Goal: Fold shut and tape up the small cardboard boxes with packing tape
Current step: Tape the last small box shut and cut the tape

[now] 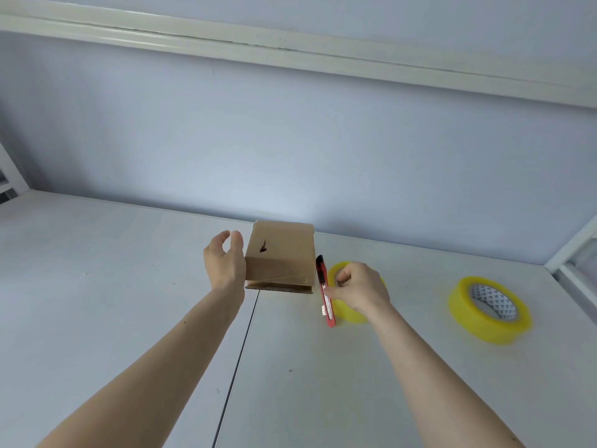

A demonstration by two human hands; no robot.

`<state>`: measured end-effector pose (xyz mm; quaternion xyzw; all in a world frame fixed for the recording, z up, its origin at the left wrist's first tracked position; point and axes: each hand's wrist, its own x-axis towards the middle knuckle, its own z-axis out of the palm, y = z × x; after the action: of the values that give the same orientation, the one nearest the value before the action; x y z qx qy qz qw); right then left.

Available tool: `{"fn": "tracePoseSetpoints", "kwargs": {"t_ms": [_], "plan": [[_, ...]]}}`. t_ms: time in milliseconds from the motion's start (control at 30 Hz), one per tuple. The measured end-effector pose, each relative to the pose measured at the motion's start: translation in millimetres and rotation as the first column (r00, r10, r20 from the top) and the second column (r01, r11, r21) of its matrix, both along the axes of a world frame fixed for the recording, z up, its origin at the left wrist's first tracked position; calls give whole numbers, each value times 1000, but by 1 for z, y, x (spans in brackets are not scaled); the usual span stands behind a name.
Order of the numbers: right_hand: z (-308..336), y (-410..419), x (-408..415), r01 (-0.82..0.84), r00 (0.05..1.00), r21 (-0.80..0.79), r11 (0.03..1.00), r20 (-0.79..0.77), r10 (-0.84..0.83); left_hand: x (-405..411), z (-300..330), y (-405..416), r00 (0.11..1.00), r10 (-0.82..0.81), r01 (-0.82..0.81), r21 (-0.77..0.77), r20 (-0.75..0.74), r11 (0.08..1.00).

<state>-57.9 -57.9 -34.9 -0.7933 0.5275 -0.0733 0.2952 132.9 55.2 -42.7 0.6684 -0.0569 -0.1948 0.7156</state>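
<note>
White desk [129,286] under your arms: your left hand [226,263] hovers spread just beside the cardboard box [281,257] — flaps folded, taped (dark mark on top). Right hand [360,286] pinches the red cutter [324,292] over one yellow tape roll [347,310] — another roll [489,310] lies farther right.

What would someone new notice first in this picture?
Probably the bright yellow tape roll lying alone at the right of the white table. Next, the closed cardboard box at the centre by the wall, with the left hand open beside it. The right hand holds a red utility knife in front of a second tape roll.
</note>
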Motion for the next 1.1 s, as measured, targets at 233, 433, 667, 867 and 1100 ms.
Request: {"fn": "tracePoseSetpoints", "kwargs": {"t_ms": [233,433,667,867,1100], "plan": [[23,-9,-17,180,909,136,974,355,-218,-38,25,16,984,-8,26,-97,179,995],[62,-5,-13,107,606,434,895,685,-405,-74,51,12,878,-479,477,-117,16,871],[76,18,11,82,664,215,973,717,-214,-82,53,23,731,-674,682,-80,110,727],[94,16,2,-237,851,-305,922,393,349,-76,58,38,750,-658,662,-83,73,745],[104,14,7,-500,750,-315,807,309,585,-75,56,52,736,-676,673,-133,23,728]]}}
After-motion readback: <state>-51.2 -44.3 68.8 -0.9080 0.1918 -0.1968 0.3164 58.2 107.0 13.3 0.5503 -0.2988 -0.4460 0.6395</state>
